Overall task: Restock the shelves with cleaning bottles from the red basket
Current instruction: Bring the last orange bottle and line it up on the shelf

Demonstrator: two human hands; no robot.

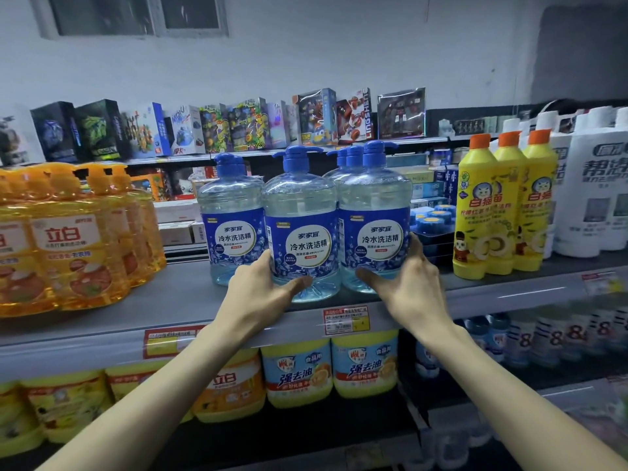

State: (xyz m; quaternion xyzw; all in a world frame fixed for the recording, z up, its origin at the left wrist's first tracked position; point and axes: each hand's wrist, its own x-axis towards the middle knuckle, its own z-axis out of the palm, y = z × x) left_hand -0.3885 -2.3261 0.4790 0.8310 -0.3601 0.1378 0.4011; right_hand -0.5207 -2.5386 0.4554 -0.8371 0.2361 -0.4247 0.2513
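Several clear blue pump bottles with blue labels stand on the grey shelf. My left hand grips the base of the middle front bottle, thumb across its bottom. My right hand grips the lower part of the right front bottle, fingers round its right side. A third blue bottle stands to the left, with more behind. The red basket is out of view.
Orange detergent bottles crowd the shelf's left. Yellow bottles with orange caps and white bottles stand at the right. Toy boxes line the far shelf behind. Yellow-and-blue tubs fill the shelf below.
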